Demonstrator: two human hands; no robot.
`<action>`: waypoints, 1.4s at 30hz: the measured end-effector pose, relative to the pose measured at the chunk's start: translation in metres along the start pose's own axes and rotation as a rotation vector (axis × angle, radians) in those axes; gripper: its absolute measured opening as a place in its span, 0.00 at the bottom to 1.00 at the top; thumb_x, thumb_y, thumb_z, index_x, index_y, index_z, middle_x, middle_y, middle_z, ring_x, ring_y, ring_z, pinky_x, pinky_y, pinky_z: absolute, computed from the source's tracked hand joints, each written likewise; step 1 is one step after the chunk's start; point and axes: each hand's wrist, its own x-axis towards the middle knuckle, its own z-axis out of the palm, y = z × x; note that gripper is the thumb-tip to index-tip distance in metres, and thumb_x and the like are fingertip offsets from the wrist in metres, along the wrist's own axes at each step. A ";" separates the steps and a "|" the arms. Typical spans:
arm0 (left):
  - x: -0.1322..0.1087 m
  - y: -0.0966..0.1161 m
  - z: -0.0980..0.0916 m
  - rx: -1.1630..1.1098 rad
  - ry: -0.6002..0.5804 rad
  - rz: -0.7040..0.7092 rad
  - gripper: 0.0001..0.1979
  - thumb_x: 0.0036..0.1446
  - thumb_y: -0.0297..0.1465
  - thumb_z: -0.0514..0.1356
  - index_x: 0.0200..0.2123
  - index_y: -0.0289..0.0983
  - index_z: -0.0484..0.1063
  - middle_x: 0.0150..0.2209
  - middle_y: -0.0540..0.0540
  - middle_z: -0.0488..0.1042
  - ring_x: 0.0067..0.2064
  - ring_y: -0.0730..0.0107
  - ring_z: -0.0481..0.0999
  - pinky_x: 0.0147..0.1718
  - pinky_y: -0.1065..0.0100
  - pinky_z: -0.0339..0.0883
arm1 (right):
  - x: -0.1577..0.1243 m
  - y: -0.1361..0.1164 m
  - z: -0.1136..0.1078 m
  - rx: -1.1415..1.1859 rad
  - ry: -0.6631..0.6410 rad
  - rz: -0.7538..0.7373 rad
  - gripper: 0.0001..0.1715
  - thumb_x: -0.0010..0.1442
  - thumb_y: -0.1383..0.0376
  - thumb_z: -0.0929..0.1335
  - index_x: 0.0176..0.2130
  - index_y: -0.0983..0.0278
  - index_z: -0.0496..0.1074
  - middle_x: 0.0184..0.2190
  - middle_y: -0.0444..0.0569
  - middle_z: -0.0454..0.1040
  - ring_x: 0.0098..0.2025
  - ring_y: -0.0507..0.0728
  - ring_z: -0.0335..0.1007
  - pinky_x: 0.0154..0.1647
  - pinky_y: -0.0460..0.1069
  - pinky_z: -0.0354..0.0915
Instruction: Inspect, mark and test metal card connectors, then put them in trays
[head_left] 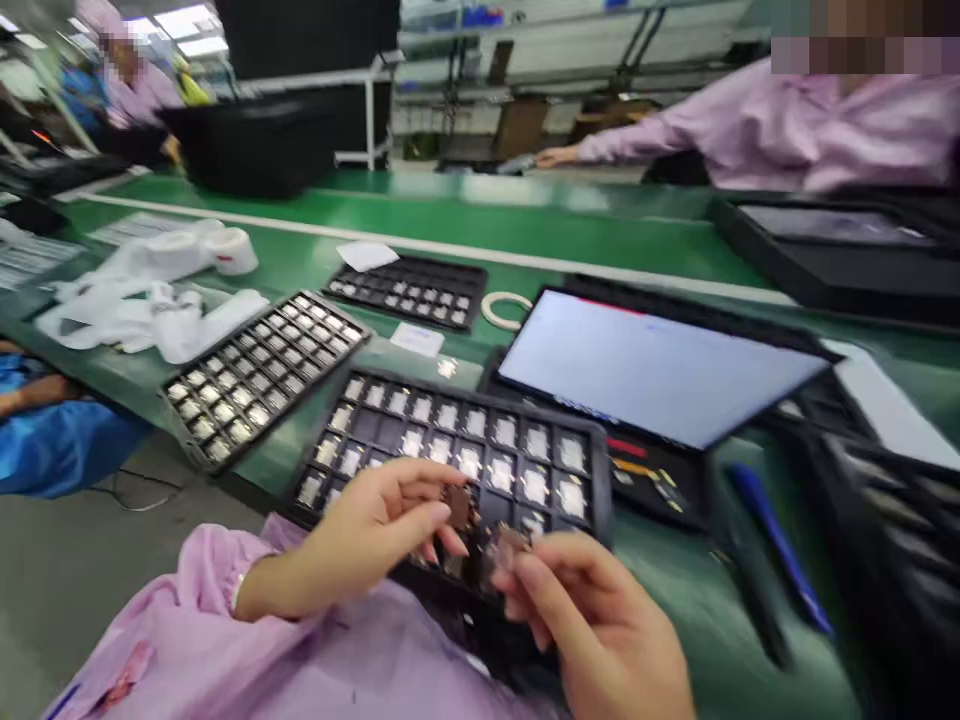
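Note:
My left hand (382,540) is closed in a pinch on a small brown, square-looking component (457,503). Beside it, my right hand (592,610) pinches another small piece (506,550), brownish with a clear, film-like edge; motion blur hides its exact kind. Both hands hover over the near side of a black compartment tray (600,450). Rows of small silvery parts (475,424) fill many of its pockets, while some back-left pockets show bare black. The tray's near rows are partly hidden behind my hands.
Left stands another filled tray (191,440), near white tape rolls (231,250). Behind lie a third tray (472,315) and a cream ring (504,310). A tilted white-topped panel (652,360), blue tool (780,550) and dark tool (757,600) lie right. Co-workers sit around the green bench (525,215).

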 end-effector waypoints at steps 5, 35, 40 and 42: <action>-0.002 0.002 -0.005 -0.067 -0.050 -0.114 0.16 0.58 0.29 0.62 0.49 0.33 0.72 0.35 0.42 0.80 0.33 0.68 0.80 0.30 0.71 0.71 | -0.001 0.002 0.001 0.150 -0.001 0.079 0.13 0.59 0.57 0.71 0.29 0.62 0.70 0.21 0.45 0.75 0.18 0.50 0.66 0.18 0.43 0.61; -0.009 0.005 -0.005 -0.049 -0.150 -0.204 0.17 0.59 0.23 0.63 0.51 0.42 0.76 0.42 0.48 0.81 0.40 0.68 0.83 0.33 0.79 0.77 | -0.001 0.009 0.002 0.240 -0.046 0.038 0.13 0.63 0.63 0.70 0.28 0.62 0.66 0.19 0.37 0.64 0.20 0.46 0.56 0.21 0.42 0.53; -0.008 0.006 -0.005 -0.062 -0.132 -0.247 0.16 0.58 0.25 0.64 0.49 0.42 0.77 0.39 0.48 0.81 0.38 0.67 0.83 0.33 0.77 0.77 | -0.003 0.010 0.001 0.238 -0.042 0.046 0.13 0.63 0.63 0.70 0.28 0.62 0.66 0.19 0.37 0.62 0.20 0.47 0.55 0.20 0.42 0.52; -0.008 0.006 -0.005 -0.073 -0.132 -0.254 0.16 0.58 0.24 0.64 0.49 0.43 0.77 0.39 0.49 0.81 0.38 0.68 0.83 0.33 0.77 0.77 | -0.003 0.010 0.001 0.235 -0.040 0.044 0.13 0.63 0.63 0.70 0.28 0.62 0.65 0.19 0.37 0.62 0.20 0.47 0.55 0.20 0.42 0.51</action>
